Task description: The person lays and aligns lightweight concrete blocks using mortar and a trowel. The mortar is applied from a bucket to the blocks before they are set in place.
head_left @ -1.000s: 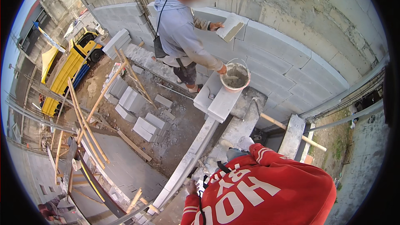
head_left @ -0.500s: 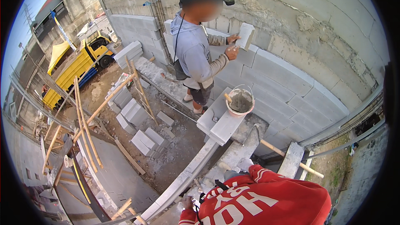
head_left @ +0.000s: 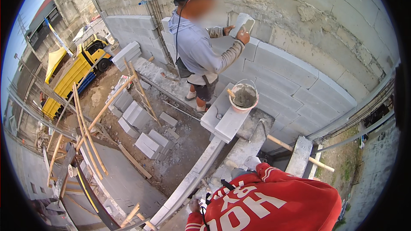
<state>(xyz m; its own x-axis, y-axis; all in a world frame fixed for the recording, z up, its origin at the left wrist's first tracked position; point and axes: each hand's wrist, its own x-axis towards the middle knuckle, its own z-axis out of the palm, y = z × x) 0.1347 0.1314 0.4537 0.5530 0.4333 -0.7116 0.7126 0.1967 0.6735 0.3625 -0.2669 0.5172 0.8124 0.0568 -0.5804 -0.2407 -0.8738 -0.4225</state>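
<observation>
The front of my red sweatshirt fills the lower edge. My left hand (head_left: 195, 205), at the left cuff, is low beside a pale block ledge (head_left: 207, 154); its fingers are too small and partly hidden to read. My right hand (head_left: 252, 162), pale and apparently gloved, rests low near the dusty concrete strip; its grip is unclear. Ahead, a co-worker (head_left: 192, 49) in a grey hooded top and black cap holds a light block piece (head_left: 242, 20) with both hands above a block wall (head_left: 282, 66). A mortar bucket (head_left: 245, 100) with a wooden-handled tool sits on stacked blocks (head_left: 225, 127).
Bamboo poles (head_left: 87, 128) lean at the left above a drop with several block piles (head_left: 150, 145). A yellow truck (head_left: 72, 81) stands beyond. A narrow slab (head_left: 298, 158) and protruding bamboo pole (head_left: 321, 164) are at the right, beside a lower strip of ground.
The co-worker's right hand has left the bucket and now grips the block piece, raised against the wall; the tool stands in the bucket. My hands remain low, with only slight movement.
</observation>
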